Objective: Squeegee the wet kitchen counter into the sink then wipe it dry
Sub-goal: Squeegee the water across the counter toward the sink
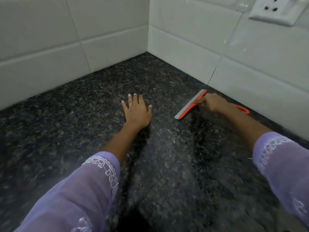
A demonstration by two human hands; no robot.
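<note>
Squeegee step: right hand point(211, 102) clamps the squeegee point(190, 104), blade on the counter point(66, 114) near the wall corner point(148, 52), left hand point(137, 109) flat, fingers spread; next, draw water sinkward.

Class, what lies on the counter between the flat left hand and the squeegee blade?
Only bare dark counter separates left hand from squeegee, seen in the head view.
</note>
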